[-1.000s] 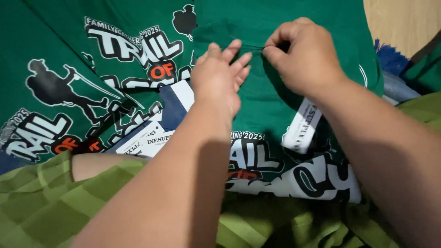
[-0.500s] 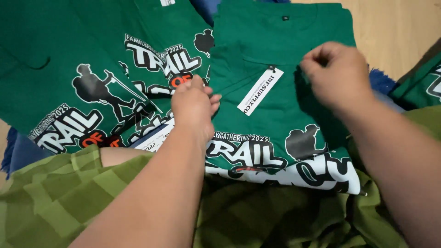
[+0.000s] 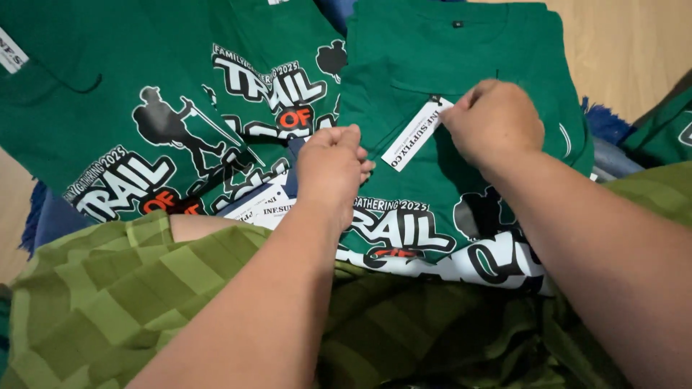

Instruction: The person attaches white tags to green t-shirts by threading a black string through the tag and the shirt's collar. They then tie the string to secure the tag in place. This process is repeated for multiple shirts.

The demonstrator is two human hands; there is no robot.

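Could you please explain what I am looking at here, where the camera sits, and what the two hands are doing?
There is no machine here: a person wears a camera on the head, so the single view looks down along both forearms. The left hand rests, fingers curled, on the edge of a folded green shirt. The right hand pinches the top end of a white hang tag lying on that shirt. To the left lies another green printed shirt, with white paper labels near the left wrist. Striped olive-green cloth covers the foreground, and a pale wooden floor shows at the upper right.
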